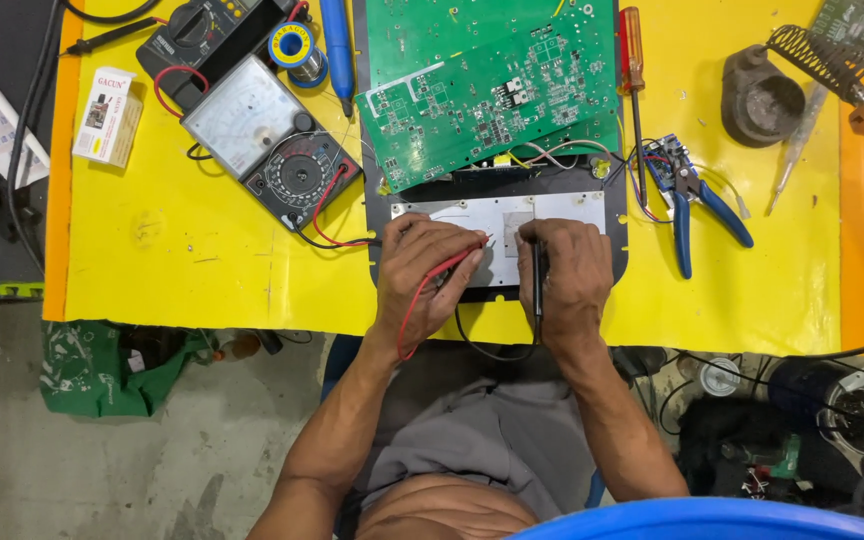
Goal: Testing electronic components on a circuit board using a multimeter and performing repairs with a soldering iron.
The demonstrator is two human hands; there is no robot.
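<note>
Left hand (427, 270): fingers closed around a red test probe (462, 258), its tip pointed at the silver metal plate (497, 212); the red lead runs back over the wrist. Right hand (572, 272): fingers clenched around a black test probe (539, 270), held roughly upright against the plate's near edge; its black lead loops down off the table edge. Both hands rest side by side, close together, on the dark panel (614, 230) that carries the plate.

Directly beyond the plate lies a large green circuit board (482, 85), tilted, with wires running from its near edge to the panel. Left of the hands sits an analogue meter (267, 140) with red and black leads; behind it a second, dark meter (202, 30), a solder reel (292, 45) and a blue-handled tool (337, 45). A small carton (107, 115) lies at the far left. Right of the board: a screwdriver (632, 60), blue-handled pliers (692, 190), a dark round stand (764, 100). All lie on a yellow table (202, 270).
</note>
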